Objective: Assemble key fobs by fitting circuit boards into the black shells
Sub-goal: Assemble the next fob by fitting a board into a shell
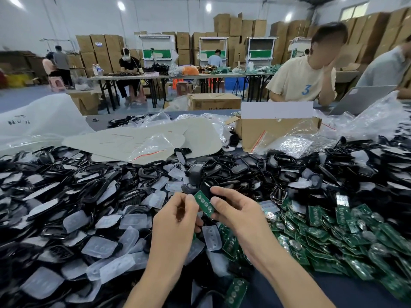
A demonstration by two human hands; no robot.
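Right up close, the left hand (178, 221) and right hand (235, 210) both pinch one green board (204, 203) between curled fingers and thumbs, up in the air over the blue table (342, 294). Black shells (89, 174) lie in a big heap on the left and far side, with clear pads (100, 247) mixed in. Green boards (333, 230) are piled on the right. A brown box (278, 132) sits behind. Far back, a person (304, 78) leans at the table's other side, and tall cartons (244, 25) line the wall.

Circuit board (204, 203) between left hand (178, 218) and right hand (233, 207), above black shells (239, 168).
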